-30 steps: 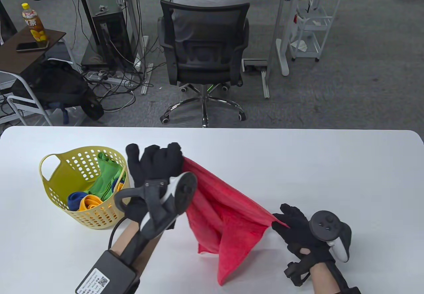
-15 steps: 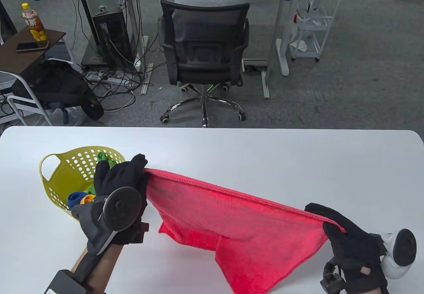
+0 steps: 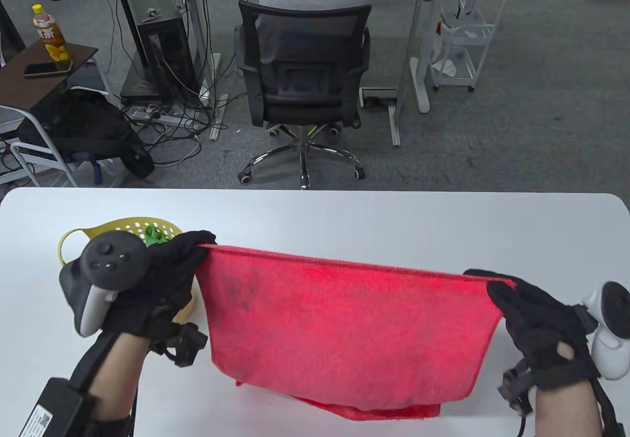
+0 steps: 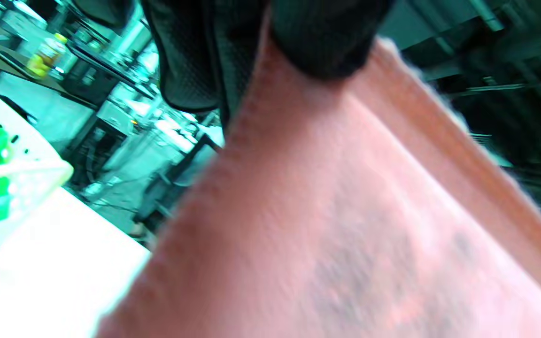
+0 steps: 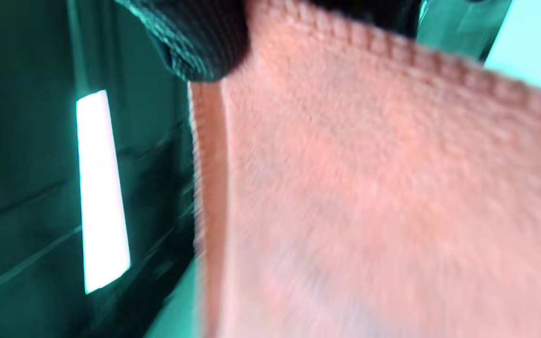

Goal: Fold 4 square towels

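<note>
Two hands: both gripping one red towel (image 3: 344, 324), one at each upper corner.
Left hand (image 3: 162, 279): closed on upper left corner of towel; fingers (image 4: 327, 42) pinching the hem, seen close in left wrist view; tracker strapped across back of hand.
Right hand (image 3: 536, 319): closed on upper right corner of towel; fingers (image 5: 195, 42) clamped over the stitched edge in right wrist view; white-and-black tracker on outer side of hand.
Red towel: held spread and taut between the hands, top edge near level, raised above the table (image 3: 344, 215); hanging flat as a sheet toward the near edge; lower edge bunched into a doubled strip at the bottom; contact of that strip with the table not determinable. Darker smudges visible on the facing surface.
Yellow basket (image 3: 123, 224): on the table at left, perforated wall, handle loop on its left side; largely hidden behind left hand and tracker; just beside towel's left edge.
Basket contents: green cloth (image 3: 153, 234) showing above the rim; green and blue shapes inside in left wrist view, blurred, not further identifiable.
Image quality: both wrist views soft and colour-shifted; towel weave legible only near the right hand.
</note>
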Available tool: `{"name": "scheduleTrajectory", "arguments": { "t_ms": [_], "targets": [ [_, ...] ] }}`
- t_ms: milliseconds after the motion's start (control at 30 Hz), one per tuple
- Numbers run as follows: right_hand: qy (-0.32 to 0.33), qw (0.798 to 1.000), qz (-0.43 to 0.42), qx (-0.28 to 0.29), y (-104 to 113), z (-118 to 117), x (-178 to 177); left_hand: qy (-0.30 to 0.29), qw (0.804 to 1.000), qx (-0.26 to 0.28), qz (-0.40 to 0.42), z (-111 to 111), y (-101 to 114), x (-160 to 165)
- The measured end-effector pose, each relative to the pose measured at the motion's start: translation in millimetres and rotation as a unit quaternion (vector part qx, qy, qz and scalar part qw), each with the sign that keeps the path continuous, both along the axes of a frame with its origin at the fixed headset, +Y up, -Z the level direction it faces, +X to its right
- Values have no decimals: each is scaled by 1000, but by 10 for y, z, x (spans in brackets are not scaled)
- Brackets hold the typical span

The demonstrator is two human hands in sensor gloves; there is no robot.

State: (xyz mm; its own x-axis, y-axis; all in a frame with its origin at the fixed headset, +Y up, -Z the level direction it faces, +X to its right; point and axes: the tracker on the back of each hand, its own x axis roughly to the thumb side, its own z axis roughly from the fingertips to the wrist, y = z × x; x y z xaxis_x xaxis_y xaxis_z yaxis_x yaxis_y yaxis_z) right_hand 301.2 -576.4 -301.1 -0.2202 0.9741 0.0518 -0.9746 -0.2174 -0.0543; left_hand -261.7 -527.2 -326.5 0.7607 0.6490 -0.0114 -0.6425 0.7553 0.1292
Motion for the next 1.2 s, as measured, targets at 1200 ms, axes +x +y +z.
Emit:
{"name": "scheduleTrajectory", "arguments": {
  "t_ms": [1200],
  "targets": [
    [94, 919, 333, -187, -1750, 415, 142, -88, 957, -181, -207, 622, -2074, 448]
  ]
}}
